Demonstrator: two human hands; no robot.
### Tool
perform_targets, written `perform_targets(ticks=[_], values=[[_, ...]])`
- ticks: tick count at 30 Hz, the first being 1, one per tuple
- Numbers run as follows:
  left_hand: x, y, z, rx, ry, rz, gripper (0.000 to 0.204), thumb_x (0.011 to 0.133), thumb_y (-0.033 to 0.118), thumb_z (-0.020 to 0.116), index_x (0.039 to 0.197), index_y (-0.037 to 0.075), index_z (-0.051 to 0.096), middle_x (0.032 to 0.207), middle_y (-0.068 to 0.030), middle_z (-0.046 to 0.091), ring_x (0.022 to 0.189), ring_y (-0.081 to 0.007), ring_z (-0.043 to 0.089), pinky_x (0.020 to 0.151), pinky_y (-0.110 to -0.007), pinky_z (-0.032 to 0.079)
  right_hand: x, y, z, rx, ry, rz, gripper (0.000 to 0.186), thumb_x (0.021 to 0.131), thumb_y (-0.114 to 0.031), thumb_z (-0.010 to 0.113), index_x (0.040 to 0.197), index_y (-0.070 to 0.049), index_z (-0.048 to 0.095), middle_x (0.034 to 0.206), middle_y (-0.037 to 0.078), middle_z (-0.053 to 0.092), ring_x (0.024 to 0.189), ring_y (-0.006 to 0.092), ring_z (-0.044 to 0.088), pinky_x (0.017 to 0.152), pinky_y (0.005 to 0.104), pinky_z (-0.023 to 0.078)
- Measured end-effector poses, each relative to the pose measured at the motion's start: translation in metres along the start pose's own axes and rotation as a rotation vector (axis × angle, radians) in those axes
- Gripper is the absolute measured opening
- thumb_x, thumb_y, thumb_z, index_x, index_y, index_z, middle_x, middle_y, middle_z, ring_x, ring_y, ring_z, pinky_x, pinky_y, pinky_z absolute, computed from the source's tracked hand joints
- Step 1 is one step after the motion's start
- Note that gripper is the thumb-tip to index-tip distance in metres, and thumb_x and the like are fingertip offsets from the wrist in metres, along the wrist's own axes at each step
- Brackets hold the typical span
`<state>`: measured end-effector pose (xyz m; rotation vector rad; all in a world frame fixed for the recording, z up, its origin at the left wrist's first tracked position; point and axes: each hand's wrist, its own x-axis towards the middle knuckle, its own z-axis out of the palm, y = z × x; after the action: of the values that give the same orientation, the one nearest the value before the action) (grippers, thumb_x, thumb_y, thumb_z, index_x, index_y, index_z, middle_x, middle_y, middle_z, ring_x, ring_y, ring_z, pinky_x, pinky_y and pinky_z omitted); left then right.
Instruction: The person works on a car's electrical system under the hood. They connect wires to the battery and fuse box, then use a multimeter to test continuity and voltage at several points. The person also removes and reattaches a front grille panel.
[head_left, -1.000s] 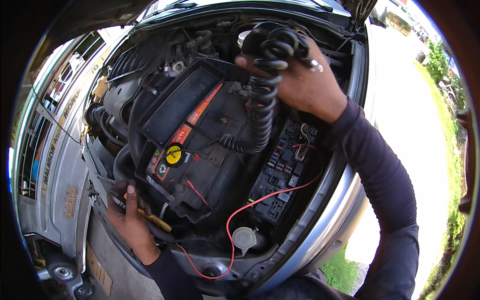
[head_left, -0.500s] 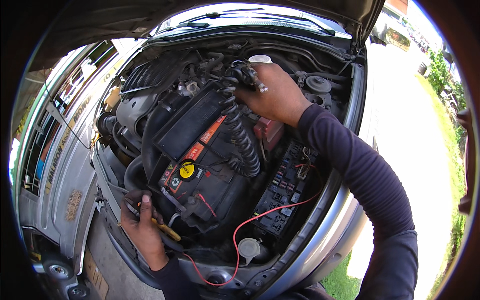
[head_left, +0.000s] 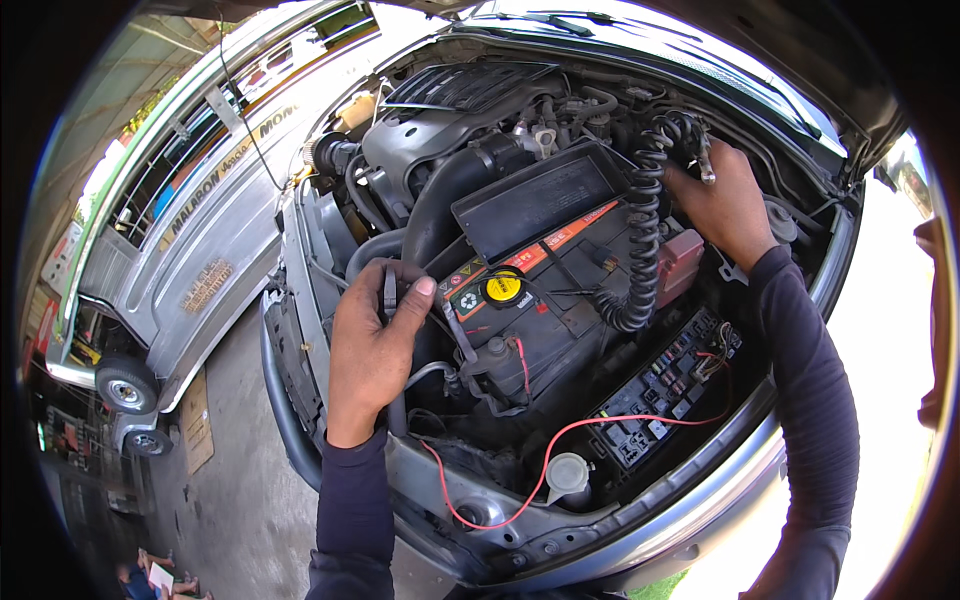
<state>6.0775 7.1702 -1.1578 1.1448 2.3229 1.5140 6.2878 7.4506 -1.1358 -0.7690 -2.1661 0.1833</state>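
Note:
In an open engine bay, my right hand [head_left: 730, 205] is closed near the far end of a black coiled cord [head_left: 648, 230]. A short metal-tipped piece [head_left: 707, 162] sticks out beside its knuckles; its fingertips are hidden. The cord hangs over the car battery [head_left: 570, 320], which has an orange label and a yellow round tag [head_left: 502, 287]. My left hand [head_left: 370, 350] is raised at the bay's front edge, left of the battery, thumb and fingers curled together. A narrow dark grey piece [head_left: 390, 290] shows at its fingers; what it is cannot be made out.
An uncovered fuse box [head_left: 660, 385] sits right of the battery, with a red wire [head_left: 560, 440] looping from it. A white-capped reservoir [head_left: 568, 475] stands near the front edge. Leftward are a silver vehicle [head_left: 220, 230], a cardboard strip [head_left: 198, 425] and a person [head_left: 155, 578] holding paper.
The view has swung, shifting the bay rightward. My left hand has risen, and the yellow-handled tool seen at it before no longer shows. My right hand still holds near the cord's end.

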Motion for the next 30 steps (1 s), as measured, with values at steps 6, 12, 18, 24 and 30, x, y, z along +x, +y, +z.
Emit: perform_targets(ticks=[6,12,18,24,30], values=[[-0.012,-0.005,-0.008,-0.220,0.021,-0.039,0.027,0.095,0.015,0.073,0.116,0.000,0.064,0.076,0.0008,0.056,0.053,-0.0065,0.047,0.049,-0.025,0.038,-0.003,-0.003,0.005,0.032,0.031,0.028,0.039,0.091,-0.033,0.079,0.103,0.004,0.073,0.095,0.029,0.073,0.092,0.0471,0.070,0.082,0.0499,0.054],[-0.056,-0.054,-0.040,-0.114,0.211,-0.328,0.044,0.095,0.024,0.076,0.128,-0.001,0.062,0.089,-0.0061,0.064,0.066,-0.0117,0.057,0.058,-0.028,0.047,0.002,0.039,0.008,-0.015,0.026,-0.022,0.039,0.088,-0.030,0.080,0.101,0.006,0.071,0.094,0.029,0.072,0.091,0.0472,0.070,0.082,0.0506,0.053],[-0.054,-0.115,-0.082,0.429,0.386,-0.354,0.066,0.088,0.033,0.083,0.133,-0.009,0.062,0.119,-0.0295,0.071,0.111,-0.0385,0.070,0.098,-0.040,0.052,0.003,0.060,0.009,0.079,0.015,-0.058,0.036,0.088,-0.022,0.077,0.116,-0.001,0.070,0.112,0.025,0.072,0.109,0.0449,0.066,0.093,0.0497,0.051],[0.016,-0.183,-0.113,0.612,0.389,-0.273,0.065,0.089,0.037,0.081,0.124,-0.015,0.063,0.119,-0.0371,0.069,0.116,-0.0477,0.068,0.101,-0.049,0.053,-0.003,0.033,0.011,0.078,-0.024,-0.076,0.027,0.089,-0.016,0.075,0.110,0.001,0.071,0.100,0.024,0.074,0.097,0.0448,0.070,0.086,0.0468,0.054],[0.053,-0.205,-0.117,0.703,0.372,-0.465,0.070,0.088,0.045,0.080,0.113,-0.018,0.066,0.120,-0.0394,0.067,0.119,-0.0499,0.065,0.103,-0.049,0.051,-0.006,0.021,0.001,0.030,0.043,-0.074,0.023,0.087,-0.013,0.075,0.101,0.005,0.070,0.090,0.026,0.072,0.089,0.0467,0.070,0.079,0.0479,0.054]])
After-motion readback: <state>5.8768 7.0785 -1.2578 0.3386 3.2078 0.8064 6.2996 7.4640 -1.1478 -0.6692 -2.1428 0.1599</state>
